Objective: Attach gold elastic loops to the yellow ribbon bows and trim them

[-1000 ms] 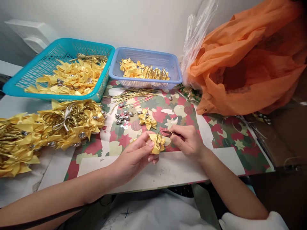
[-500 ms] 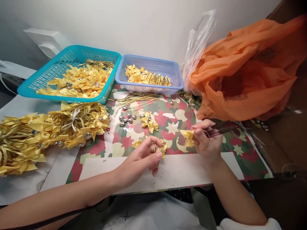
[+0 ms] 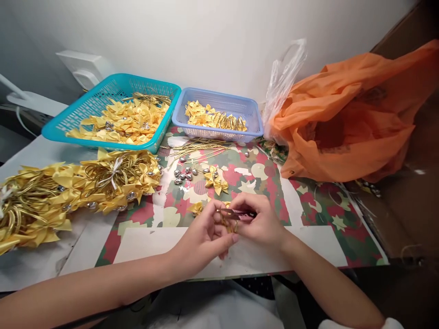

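Note:
Over the white strip at the table's near edge, my left hand (image 3: 212,235) pinches a small yellow ribbon bow with gold cord, partly hidden by the fingers. My right hand (image 3: 259,219) is closed on small dark scissors (image 3: 236,213), whose blades reach across to the left fingertips. The two hands touch or nearly touch. Another yellow bow (image 3: 196,209) lies just beyond my left hand. Farther back rest a yellow bow with a silver bell (image 3: 216,180) and several loose silver bells (image 3: 183,175).
A teal basket (image 3: 154,144) and a blue basket (image 3: 219,132) hold yellow bows. Bundled bows (image 3: 116,183) lie at left. Gold cords (image 3: 199,147) lie before the blue basket. An orange bag (image 3: 343,160) and a clear plastic bag (image 3: 283,82) stand at right.
My right hand has moved left to meet my left hand. The yellow bow seen at its fingertips is no longer visible there, and the scissors now point left. The view has shifted slightly.

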Demonstrator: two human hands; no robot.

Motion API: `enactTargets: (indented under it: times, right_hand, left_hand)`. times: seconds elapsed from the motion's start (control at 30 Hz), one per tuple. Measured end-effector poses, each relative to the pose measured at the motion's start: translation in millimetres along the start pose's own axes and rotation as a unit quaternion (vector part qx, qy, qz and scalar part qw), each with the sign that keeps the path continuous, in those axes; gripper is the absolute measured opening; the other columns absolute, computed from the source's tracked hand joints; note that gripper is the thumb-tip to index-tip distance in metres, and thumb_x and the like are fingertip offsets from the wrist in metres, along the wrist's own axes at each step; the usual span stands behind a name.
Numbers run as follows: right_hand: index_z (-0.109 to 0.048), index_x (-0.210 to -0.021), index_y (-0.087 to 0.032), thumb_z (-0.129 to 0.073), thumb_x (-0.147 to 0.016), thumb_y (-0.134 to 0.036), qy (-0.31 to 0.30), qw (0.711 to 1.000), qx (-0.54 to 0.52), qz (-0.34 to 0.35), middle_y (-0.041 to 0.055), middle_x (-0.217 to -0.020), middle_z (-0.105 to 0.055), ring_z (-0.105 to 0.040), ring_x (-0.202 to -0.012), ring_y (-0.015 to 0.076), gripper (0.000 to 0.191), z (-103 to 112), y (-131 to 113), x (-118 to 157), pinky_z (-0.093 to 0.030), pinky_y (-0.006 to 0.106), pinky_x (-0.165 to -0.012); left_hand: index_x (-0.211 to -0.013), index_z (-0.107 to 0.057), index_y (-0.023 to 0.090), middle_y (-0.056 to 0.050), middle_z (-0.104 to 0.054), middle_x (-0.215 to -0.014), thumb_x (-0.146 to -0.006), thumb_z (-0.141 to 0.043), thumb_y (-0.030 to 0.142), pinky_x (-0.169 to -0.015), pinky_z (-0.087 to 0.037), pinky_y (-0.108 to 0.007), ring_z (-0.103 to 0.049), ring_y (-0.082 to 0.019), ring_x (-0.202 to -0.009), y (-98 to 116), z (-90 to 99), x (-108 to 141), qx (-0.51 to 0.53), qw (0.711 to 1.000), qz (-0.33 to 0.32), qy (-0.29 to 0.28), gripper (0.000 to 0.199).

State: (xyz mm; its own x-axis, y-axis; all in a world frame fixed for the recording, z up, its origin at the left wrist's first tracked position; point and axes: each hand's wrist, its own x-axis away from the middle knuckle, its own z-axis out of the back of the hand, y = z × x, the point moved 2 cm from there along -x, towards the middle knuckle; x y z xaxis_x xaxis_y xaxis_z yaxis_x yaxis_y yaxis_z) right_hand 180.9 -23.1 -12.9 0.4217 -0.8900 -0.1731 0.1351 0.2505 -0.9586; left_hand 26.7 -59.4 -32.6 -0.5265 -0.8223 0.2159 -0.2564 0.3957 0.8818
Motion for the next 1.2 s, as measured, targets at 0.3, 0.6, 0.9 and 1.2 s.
enactTargets:
  times: [0.3, 0.6, 0.9, 1.2]
  right_hand:
    - [-0.064, -0.094, -0.016, -0.077, -0.068, -0.031, 0.084, 0.980, -0.013, -0.179, -0.0094, -0.059, -0.042, -0.038, -0.054, 0.0073, 0.032, 26.2, 22.9, -45.8, -0.035, 0.021, -0.054]
    - [-0.064, -0.073, -0.016, -0.067, -0.077, -0.034, 0.116, 0.988, 0.017, -0.097, -0.0037, -0.058, -0.052, -0.042, -0.052, 0.0093, 0.018, 6.2, 28.8, -53.7, -0.034, 0.023, -0.050]
    - [-0.070, -0.070, -0.018, -0.073, -0.076, -0.034, 0.124, 0.990, -0.039, -0.045, -0.0017, -0.054, -0.059, -0.043, -0.046, 0.0078, 0.017, 3.7, 3.9, -20.0, -0.035, 0.021, -0.042]
    - [-0.062, -0.073, -0.019, -0.076, -0.076, -0.044, 0.065, 0.983, -0.143, -0.092, -0.0032, -0.056, -0.057, -0.045, -0.046, 0.0075, 0.030, -10.0, 3.3, -11.7, -0.036, 0.020, -0.042]
  left_hand:
    - [-0.094, -0.044, 0.024, 0.007, -0.061, -0.075, -0.095, -0.057, 0.032, -0.034, -0.044, -0.012, -0.053, -0.003, -0.035, 1.5, 4.2, -5.3, 0.119, 0.989, 0.032, -0.083, 0.015]
    - [-0.093, -0.067, 0.017, 0.002, -0.058, -0.079, -0.085, -0.064, 0.027, -0.033, -0.050, -0.018, -0.052, -0.005, -0.039, 4.9, 9.3, -6.7, 0.178, 0.975, 0.126, -0.038, 0.014]
    - [-0.086, -0.060, 0.017, 0.003, -0.053, -0.070, -0.081, -0.071, 0.051, -0.038, -0.051, -0.023, -0.048, -0.007, -0.044, 10.8, 7.2, -10.9, 0.113, 0.989, 0.091, 0.028, 0.036]
    - [-0.070, -0.052, 0.019, 0.011, -0.029, -0.050, -0.080, -0.071, 0.054, -0.036, -0.027, -0.017, -0.019, -0.005, -0.043, 11.1, 8.7, -11.5, 0.031, 0.994, 0.096, 0.031, 0.041]
